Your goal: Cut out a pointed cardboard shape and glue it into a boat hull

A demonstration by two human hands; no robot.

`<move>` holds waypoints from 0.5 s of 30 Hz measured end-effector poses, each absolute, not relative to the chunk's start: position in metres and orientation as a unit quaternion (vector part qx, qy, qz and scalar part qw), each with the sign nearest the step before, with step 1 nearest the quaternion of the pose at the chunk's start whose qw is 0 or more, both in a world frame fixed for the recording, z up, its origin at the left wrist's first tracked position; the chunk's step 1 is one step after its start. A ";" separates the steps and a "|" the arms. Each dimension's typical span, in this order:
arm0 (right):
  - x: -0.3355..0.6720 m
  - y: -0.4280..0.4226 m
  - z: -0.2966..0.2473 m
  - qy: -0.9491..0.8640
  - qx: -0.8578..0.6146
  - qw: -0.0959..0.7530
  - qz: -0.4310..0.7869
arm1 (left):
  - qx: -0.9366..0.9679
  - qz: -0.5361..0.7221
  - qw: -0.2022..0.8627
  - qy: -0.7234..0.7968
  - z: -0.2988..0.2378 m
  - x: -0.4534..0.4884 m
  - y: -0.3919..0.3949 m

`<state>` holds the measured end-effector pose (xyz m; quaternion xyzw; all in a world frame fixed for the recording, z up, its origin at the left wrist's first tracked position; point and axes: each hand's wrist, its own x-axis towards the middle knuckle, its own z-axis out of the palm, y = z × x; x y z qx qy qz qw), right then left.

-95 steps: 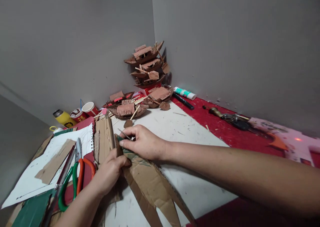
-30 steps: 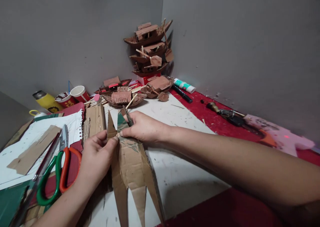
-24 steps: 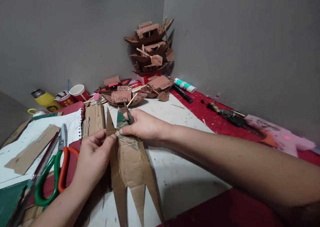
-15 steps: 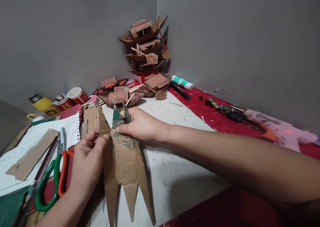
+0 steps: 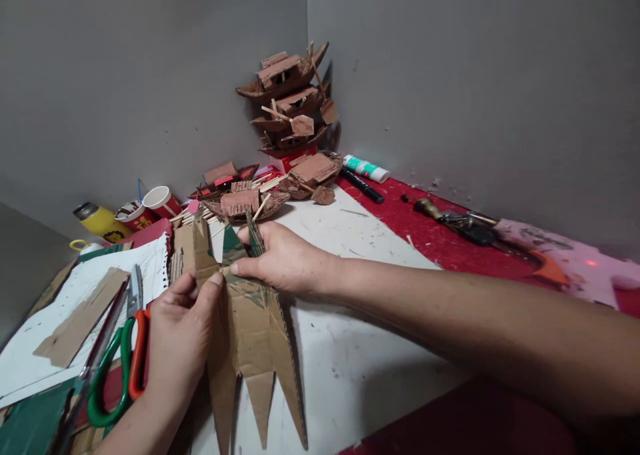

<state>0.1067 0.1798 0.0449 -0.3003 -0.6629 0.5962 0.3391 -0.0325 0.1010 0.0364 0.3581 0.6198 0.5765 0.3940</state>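
Between my hands is a brown cardboard cutout (image 5: 253,331) with pointed ends, its sides creased upward and its far part printed green. My left hand (image 5: 183,325) pinches its left side between thumb and fingers. From the right, my right hand (image 5: 283,255) grips the far part, thumb on top and fingers behind the right flap. Both thumbs press close to each other near the far crease. Three points of the cutout aim toward me over the white board (image 5: 340,388).
Scissors (image 5: 135,348) lie left, beside a cardboard strip (image 5: 83,318) on paper. Model cardboard boats (image 5: 285,78) are stacked in the corner, with others below. Cups (image 5: 163,201) and a yellow bottle (image 5: 100,221) stand back left. A marker (image 5: 363,187), glue tube (image 5: 367,169) and keys (image 5: 470,228) lie right.
The view has shifted slightly, so the background sits a little lower and the left-side items farther right. Both hands keep nearly the same hold on the cardboard cutout.
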 end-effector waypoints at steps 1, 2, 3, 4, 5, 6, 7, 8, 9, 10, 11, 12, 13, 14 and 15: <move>0.107 0.179 0.045 -0.665 -0.300 0.338 0.595 | 0.358 0.575 0.392 0.623 0.037 -0.032 0.101; 0.107 0.179 0.046 -0.667 -0.300 0.337 0.592 | 0.359 0.574 0.391 0.624 0.038 -0.032 0.101; 0.107 0.178 0.046 -0.670 -0.302 0.337 0.589 | 0.360 0.574 0.390 0.624 0.039 -0.032 0.102; 0.107 0.178 0.046 -0.671 -0.306 0.337 0.585 | 0.361 0.573 0.391 0.623 0.040 -0.032 0.102; 0.107 0.177 0.046 -0.673 -0.310 0.338 0.580 | 0.364 0.572 0.392 0.622 0.040 -0.033 0.102; 0.106 0.176 0.046 -0.674 -0.312 0.337 0.579 | 0.368 0.572 0.392 0.619 0.040 -0.033 0.102; 0.106 0.176 0.046 -0.675 -0.314 0.334 0.579 | 0.378 0.568 0.392 0.617 0.039 -0.034 0.102; 0.105 0.175 0.045 -0.677 -0.317 0.330 0.577 | 0.395 0.560 0.388 0.616 0.038 -0.035 0.102; 0.104 0.175 0.044 -0.681 -0.324 0.324 0.572 | 0.419 0.548 0.380 0.617 0.037 -0.036 0.102; 0.104 0.175 0.044 -0.686 -0.333 0.317 0.564 | 0.449 0.531 0.367 0.618 0.035 -0.037 0.102; 0.103 0.175 0.044 -0.692 -0.343 0.310 0.554 | 0.479 0.512 0.352 0.620 0.034 -0.038 0.101; 0.103 0.175 0.044 -0.698 -0.350 0.305 0.545 | 0.506 0.495 0.339 0.620 0.033 -0.038 0.100; 0.103 0.175 0.044 -0.702 -0.353 0.302 0.539 | 0.527 0.482 0.327 0.619 0.032 -0.038 0.100; 0.103 0.175 0.044 -0.705 -0.352 0.302 0.536 | 0.543 0.472 0.322 0.616 0.032 -0.038 0.099; 0.103 0.175 0.044 -0.707 -0.347 0.304 0.536 | 0.555 0.462 0.324 0.611 0.033 -0.038 0.098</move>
